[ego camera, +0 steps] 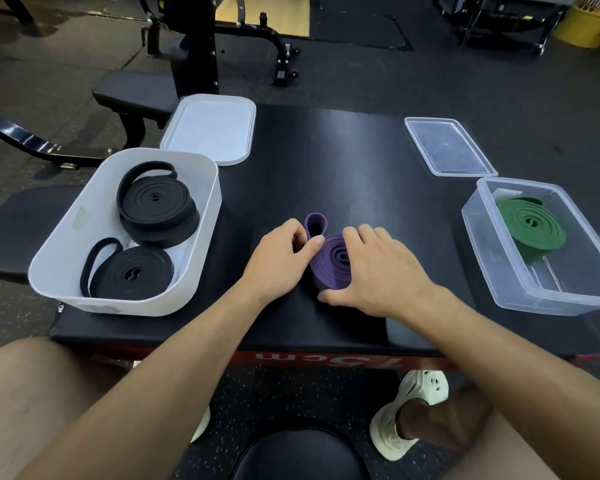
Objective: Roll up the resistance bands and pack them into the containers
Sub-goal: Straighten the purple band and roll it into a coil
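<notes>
Both hands on purple band (pixel 329 268) roll, black padded box (pixel 361 161); left hand (pixel 278 261) pinches loose end, right hand (pixel 381 271) cups coil.

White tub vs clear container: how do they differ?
The white tub is opaque and rounded; the clear container is transparent, sharper-cornered. The white tub holds two black rolls; the clear container holds one green roll. Both are open, white lid and clear lid lying behind them.

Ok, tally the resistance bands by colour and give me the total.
Black: 2, the far black band and the near black band, both coiled in the white tub.
Purple: 1, the purple band, held by the left hand and the right hand.
Green: 1, the green band, coiled in the clear container.
Total: 4.
</notes>
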